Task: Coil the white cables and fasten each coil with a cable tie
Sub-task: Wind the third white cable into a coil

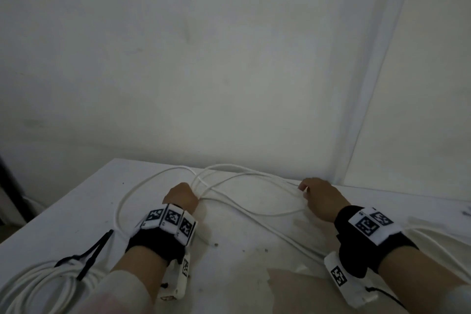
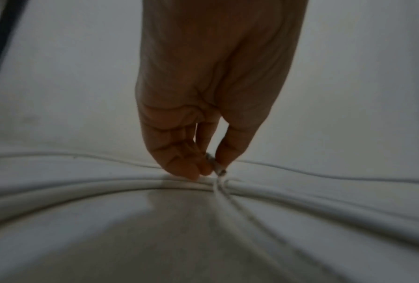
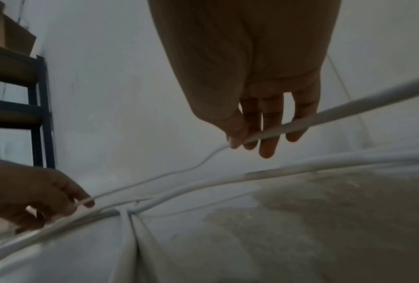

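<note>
A loose white cable [image 1: 244, 181] sprawls in wide loops over the white table [image 1: 76, 211]. My left hand [image 1: 181, 195] pinches the cable where the loops cross; the left wrist view has thumb and fingers [image 2: 203, 168] closed on a strand just above the tabletop. My right hand [image 1: 319, 195] holds another strand at the right; thumb and fingers [image 3: 264, 137] pinch the cable [image 3: 324, 114] lifted off the table. My left hand [image 3: 34, 195] also shows at the left of the right wrist view. A coiled white cable [image 1: 43, 280] with a black cable tie [image 1: 89, 255] lies at the front left.
A white wall [image 1: 229, 58] rises right behind the table's far edge. A dark metal shelf rack [image 3: 38, 114] with a cardboard box stands off to the left. More cable strands [image 1: 438, 239] run off the table's right side.
</note>
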Demonstrator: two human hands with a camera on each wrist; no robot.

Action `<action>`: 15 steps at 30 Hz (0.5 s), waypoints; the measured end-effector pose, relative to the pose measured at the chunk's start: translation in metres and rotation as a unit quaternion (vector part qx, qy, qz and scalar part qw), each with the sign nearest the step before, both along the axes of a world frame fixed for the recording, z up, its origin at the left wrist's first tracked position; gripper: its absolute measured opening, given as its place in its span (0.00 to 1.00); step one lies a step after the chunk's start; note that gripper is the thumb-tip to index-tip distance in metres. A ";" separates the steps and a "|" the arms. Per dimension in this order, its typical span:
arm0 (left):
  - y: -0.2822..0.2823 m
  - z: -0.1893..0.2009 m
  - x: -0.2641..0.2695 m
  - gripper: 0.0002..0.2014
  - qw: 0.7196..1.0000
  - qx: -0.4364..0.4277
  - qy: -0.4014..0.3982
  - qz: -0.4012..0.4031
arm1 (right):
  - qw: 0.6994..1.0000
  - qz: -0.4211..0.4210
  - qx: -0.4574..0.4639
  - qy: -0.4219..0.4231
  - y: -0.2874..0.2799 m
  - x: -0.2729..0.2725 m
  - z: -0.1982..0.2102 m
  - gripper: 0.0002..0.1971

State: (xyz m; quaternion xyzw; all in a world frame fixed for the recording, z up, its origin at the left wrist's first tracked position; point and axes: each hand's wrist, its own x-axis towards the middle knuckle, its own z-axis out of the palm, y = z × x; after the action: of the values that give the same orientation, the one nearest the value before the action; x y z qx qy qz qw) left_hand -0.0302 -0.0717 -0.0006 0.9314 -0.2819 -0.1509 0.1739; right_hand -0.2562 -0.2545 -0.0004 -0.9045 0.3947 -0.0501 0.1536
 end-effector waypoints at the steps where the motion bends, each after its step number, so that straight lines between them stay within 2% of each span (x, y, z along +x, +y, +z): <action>1: 0.001 0.002 0.000 0.09 0.999 -0.039 0.009 0.012 | 1.000 0.003 -0.013 -0.019 0.001 -0.004 0.003 0.13; 3: 0.005 0.013 -0.003 0.03 0.988 -0.145 0.029 0.043 | 0.998 0.007 -0.034 -0.046 0.002 -0.014 0.009 0.13; 7: 0.014 0.047 -0.025 0.05 0.940 -0.331 0.044 0.065 | 0.993 0.032 -0.093 -0.066 0.011 -0.030 0.033 0.13; 9: 0.023 0.064 -0.043 0.08 0.926 -0.375 0.027 0.033 | 0.987 0.062 -0.143 -0.036 0.025 -0.037 0.043 0.13; 11: 0.037 0.078 -0.063 0.10 0.913 -0.408 0.020 -0.010 | 0.961 0.104 -0.255 -0.024 0.045 -0.047 0.051 0.06; 13: 0.050 0.087 -0.081 0.11 0.904 -0.425 0.010 -0.047 | 0.935 0.146 -0.322 -0.038 0.061 -0.061 0.052 0.14; 15: 0.062 0.090 -0.097 0.11 0.911 -0.404 0.006 -0.085 | 0.918 0.180 -0.349 -0.057 0.075 -0.077 0.055 0.18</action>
State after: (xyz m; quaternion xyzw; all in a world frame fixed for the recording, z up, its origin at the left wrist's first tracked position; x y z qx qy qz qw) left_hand -0.1269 -0.0094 0.0891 0.7535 -0.3955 -0.0438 0.5234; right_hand -0.3329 -0.1791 0.0542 -0.9521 0.1733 -0.2073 -0.1431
